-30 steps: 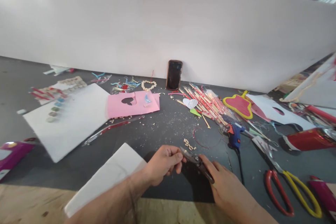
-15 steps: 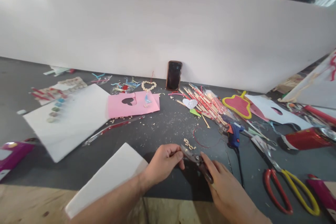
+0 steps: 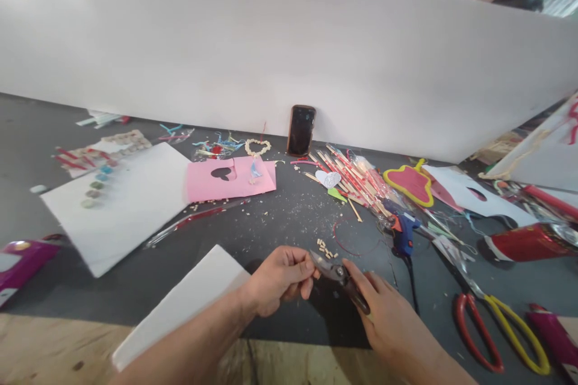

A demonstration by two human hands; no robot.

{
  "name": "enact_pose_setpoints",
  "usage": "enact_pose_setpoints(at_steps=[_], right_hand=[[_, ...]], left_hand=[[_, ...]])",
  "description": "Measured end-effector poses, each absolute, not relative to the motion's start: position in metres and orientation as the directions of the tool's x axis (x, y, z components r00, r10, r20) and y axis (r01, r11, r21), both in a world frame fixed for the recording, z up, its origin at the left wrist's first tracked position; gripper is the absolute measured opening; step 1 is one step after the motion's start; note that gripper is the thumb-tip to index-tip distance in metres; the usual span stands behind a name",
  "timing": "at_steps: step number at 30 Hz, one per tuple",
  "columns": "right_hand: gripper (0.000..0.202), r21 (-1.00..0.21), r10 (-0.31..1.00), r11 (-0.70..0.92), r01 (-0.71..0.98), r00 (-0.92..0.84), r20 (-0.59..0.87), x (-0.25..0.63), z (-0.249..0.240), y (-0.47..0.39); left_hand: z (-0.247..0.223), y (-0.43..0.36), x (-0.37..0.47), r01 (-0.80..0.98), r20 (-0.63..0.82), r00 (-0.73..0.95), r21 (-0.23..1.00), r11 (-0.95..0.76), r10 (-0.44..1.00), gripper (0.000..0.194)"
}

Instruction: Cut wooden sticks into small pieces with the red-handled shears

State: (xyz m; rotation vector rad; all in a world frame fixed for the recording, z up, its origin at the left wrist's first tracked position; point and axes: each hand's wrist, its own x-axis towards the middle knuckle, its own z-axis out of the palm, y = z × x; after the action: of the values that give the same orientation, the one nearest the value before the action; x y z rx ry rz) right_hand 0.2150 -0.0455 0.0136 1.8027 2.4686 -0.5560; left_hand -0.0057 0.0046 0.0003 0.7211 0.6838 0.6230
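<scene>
My right hand (image 3: 383,307) is wrapped round the dark handles of a pair of pruning shears (image 3: 338,274), whose blades point up and left. At the blade tips my left hand (image 3: 284,277) is pinched closed on something small, mostly hidden by the fingers. Several short pale cut pieces (image 3: 326,249) lie on the dark table just beyond the shears. Under my left forearm is a white foam block (image 3: 185,301).
A phone (image 3: 301,130) leans against the white board (image 3: 280,48). Pink paper (image 3: 230,179) and foam lie left. Patterned sticks (image 3: 347,174), a blue glue gun (image 3: 404,233), a red can (image 3: 533,242) and large scissors (image 3: 478,298) lie right.
The fingers of my left hand have shifted slightly at the shears' tips, with the lower fingers curled differently. My right hand still holds the shears in nearly the same place.
</scene>
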Motion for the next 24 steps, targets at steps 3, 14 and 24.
enact_pose_setpoints(at_steps=[3, 14, 24], right_hand=[[0.071, -0.264, 0.905, 0.247, 0.932, -0.319, -0.280, 0.2146, 0.0097, -0.0460], [0.067, -0.312, 0.862, 0.208, 0.927, -0.324, -0.389, 0.2167, 0.0154, -0.0423], [0.061, -0.383, 0.904, 0.181, 0.906, -0.307, -0.297, 0.2163, 0.0139, -0.0418]], left_hand=[[-0.0013, 0.0044, -0.0028, -0.254, -0.368, 0.596, 0.757, 0.602, 0.714, 0.033], [-0.0045, 0.0045, 0.0018, -0.188, -0.409, 0.525, 0.800, 0.570, 0.747, 0.032], [-0.0041, 0.0043, 0.0026, -0.200, -0.350, 0.497, 0.844, 0.497, 0.794, 0.030]])
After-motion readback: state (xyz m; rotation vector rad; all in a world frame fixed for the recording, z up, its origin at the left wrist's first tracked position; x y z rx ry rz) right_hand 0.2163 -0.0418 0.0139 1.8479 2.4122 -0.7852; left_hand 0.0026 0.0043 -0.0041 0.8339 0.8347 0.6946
